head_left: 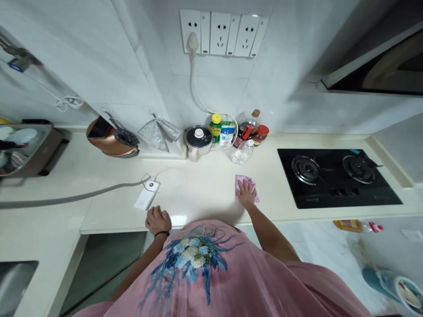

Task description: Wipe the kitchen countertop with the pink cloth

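Note:
My right hand (246, 192) lies flat, fingers spread, on a pink cloth (245, 183) on the cream countertop (201, 193), just left of the black gas hob (337, 177). My left hand (157, 219) rests curled at the counter's front edge, close to a white power bank (147, 194) with a cable; nothing shows in its fingers.
At the back wall stand a small pot with lid (198, 139), several bottles and jars (246, 130), a copper pan (110, 141) and a grey cloth (159, 133). A dish rack (24, 147) sits far left, a sink (15, 281) near left. A bottle (357, 226) lies on the floor.

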`<action>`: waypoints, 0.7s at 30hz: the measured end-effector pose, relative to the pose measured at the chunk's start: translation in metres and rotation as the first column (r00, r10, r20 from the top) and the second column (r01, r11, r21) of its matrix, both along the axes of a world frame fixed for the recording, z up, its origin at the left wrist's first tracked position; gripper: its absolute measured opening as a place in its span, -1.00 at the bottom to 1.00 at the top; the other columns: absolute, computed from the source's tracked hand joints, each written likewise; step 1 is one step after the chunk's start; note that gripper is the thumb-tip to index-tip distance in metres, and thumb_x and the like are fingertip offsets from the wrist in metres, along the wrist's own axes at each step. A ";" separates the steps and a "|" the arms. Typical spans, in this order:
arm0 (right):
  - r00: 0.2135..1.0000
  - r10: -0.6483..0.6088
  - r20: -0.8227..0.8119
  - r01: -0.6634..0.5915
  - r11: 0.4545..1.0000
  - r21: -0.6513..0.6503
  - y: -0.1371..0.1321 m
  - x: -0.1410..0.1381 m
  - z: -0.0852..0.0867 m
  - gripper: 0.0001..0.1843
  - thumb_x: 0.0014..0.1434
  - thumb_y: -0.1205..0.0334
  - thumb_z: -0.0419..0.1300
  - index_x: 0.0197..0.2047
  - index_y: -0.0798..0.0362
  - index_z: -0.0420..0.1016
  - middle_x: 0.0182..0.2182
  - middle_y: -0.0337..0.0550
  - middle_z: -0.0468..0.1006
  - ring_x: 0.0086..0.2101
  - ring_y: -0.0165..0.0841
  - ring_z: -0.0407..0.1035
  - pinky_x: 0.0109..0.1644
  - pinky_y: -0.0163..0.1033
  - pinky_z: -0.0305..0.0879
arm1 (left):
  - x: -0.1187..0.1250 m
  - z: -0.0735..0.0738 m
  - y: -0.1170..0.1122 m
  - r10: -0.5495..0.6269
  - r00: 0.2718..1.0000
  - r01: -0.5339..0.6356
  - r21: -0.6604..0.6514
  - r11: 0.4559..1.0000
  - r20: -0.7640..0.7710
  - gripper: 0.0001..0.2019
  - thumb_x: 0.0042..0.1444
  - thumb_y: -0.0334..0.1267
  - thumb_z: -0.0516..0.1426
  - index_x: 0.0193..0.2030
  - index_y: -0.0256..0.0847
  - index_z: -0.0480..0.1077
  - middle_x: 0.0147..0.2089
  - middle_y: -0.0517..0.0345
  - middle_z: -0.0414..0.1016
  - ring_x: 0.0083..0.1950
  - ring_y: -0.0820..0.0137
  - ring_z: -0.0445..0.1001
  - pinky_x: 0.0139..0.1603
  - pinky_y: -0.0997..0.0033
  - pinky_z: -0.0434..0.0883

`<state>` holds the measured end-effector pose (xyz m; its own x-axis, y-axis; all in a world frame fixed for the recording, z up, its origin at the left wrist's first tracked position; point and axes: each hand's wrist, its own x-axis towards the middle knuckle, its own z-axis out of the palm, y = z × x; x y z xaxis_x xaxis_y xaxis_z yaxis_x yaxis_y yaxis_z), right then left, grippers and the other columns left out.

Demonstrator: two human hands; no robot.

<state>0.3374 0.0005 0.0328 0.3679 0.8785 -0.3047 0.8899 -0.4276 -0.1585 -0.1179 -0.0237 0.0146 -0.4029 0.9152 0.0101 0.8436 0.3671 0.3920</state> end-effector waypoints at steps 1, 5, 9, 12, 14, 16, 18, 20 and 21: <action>0.997 -0.072 -0.010 0.072 0.997 0.018 -0.003 0.011 0.001 -0.33 0.52 -0.05 -0.14 0.62 -0.27 0.07 0.63 -0.18 -0.03 0.58 -0.07 -0.30 0.56 0.43 -0.36 | 0.002 0.000 0.000 0.008 1.000 -0.008 0.011 1.000 -0.007 -0.50 0.43 -0.08 -0.04 0.41 -0.18 0.33 0.51 -0.27 0.27 0.58 0.02 0.15 0.53 -0.19 0.09; 0.968 -0.237 -0.086 0.247 0.960 0.133 0.003 0.054 0.008 -0.26 0.40 -0.19 0.08 0.54 -0.09 0.27 0.50 0.05 0.29 0.48 0.02 0.03 0.56 0.39 -0.25 | 0.005 -0.001 -0.001 0.029 1.000 -0.028 0.044 0.999 -0.013 -0.50 0.42 -0.08 -0.04 0.39 -0.20 0.36 0.51 -0.25 0.28 0.58 0.05 0.14 0.55 -0.13 0.04; 0.929 -0.175 -0.327 0.311 0.848 0.430 0.055 0.096 0.027 0.16 0.13 -0.21 0.38 0.57 0.25 0.09 0.47 0.35 0.27 0.42 0.07 0.17 0.55 0.12 0.02 | 0.004 -0.006 -0.001 0.039 0.999 -0.039 0.045 0.998 0.007 -0.48 0.42 -0.08 -0.05 0.39 -0.21 0.37 0.51 -0.25 0.29 0.59 0.05 0.12 0.56 -0.13 0.00; 0.855 -0.069 -0.514 0.371 0.773 0.514 0.111 0.114 0.042 0.41 -0.08 -0.18 0.54 0.61 0.19 -0.06 0.56 0.26 0.08 0.49 0.04 0.03 0.59 0.06 -0.04 | 0.002 -0.010 0.000 0.041 0.999 -0.042 0.059 0.997 0.021 -0.48 0.41 -0.08 -0.04 0.40 -0.20 0.37 0.51 -0.24 0.30 0.59 0.06 0.12 0.57 -0.13 -0.03; 0.808 -0.024 -0.588 0.387 0.774 0.501 0.144 0.116 0.047 0.46 -0.14 -0.15 0.58 0.62 0.11 -0.08 0.56 0.20 0.09 0.47 0.00 0.05 0.57 0.08 -0.01 | 0.001 -0.014 0.000 0.044 0.999 -0.045 0.074 0.996 0.020 -0.48 0.41 -0.09 -0.04 0.40 -0.19 0.38 0.50 -0.23 0.32 0.59 0.06 0.13 0.57 -0.12 -0.03; 0.753 0.024 -0.658 0.389 0.790 0.474 0.170 0.111 0.050 0.42 -0.21 -0.13 0.60 0.58 0.08 0.02 0.48 0.17 0.25 0.39 -0.02 0.20 0.51 0.11 0.14 | 0.001 -0.017 0.000 0.043 0.999 -0.044 0.091 0.995 0.015 -0.49 0.40 -0.08 -0.03 0.38 -0.20 0.40 0.48 -0.24 0.34 0.58 0.06 0.14 0.56 -0.11 -0.02; 0.694 0.055 -0.718 0.411 0.789 0.457 0.185 0.101 0.050 0.31 -0.27 -0.12 0.61 0.47 0.09 0.20 0.36 0.15 0.42 0.25 -0.03 0.37 0.41 0.11 0.30 | 0.001 -0.019 0.000 0.043 0.999 -0.045 0.103 0.994 0.014 -0.49 0.40 -0.07 -0.02 0.37 -0.20 0.41 0.47 -0.23 0.36 0.58 0.06 0.16 0.56 -0.09 -0.02; 0.663 0.063 -0.746 0.449 0.764 0.464 0.189 0.092 0.050 0.18 -0.31 -0.11 0.61 0.34 0.10 0.33 0.27 0.15 0.50 0.16 -0.05 0.45 0.34 0.10 0.38 | 0.002 -0.020 0.000 0.051 0.999 -0.052 0.103 0.993 0.021 -0.50 0.39 -0.07 -0.01 0.35 -0.19 0.43 0.47 -0.21 0.36 0.58 0.05 0.16 0.56 -0.08 -0.02; 0.658 0.066 -0.750 0.461 0.752 0.471 0.187 0.089 0.051 0.14 -0.32 -0.10 0.61 0.30 0.10 0.36 0.24 0.14 0.52 0.14 -0.06 0.46 0.32 0.10 0.39 | 0.002 -0.020 0.000 0.057 0.998 -0.060 0.100 0.993 0.026 -0.50 0.39 -0.07 -0.01 0.35 -0.19 0.44 0.47 -0.21 0.37 0.58 0.04 0.16 0.56 -0.08 -0.02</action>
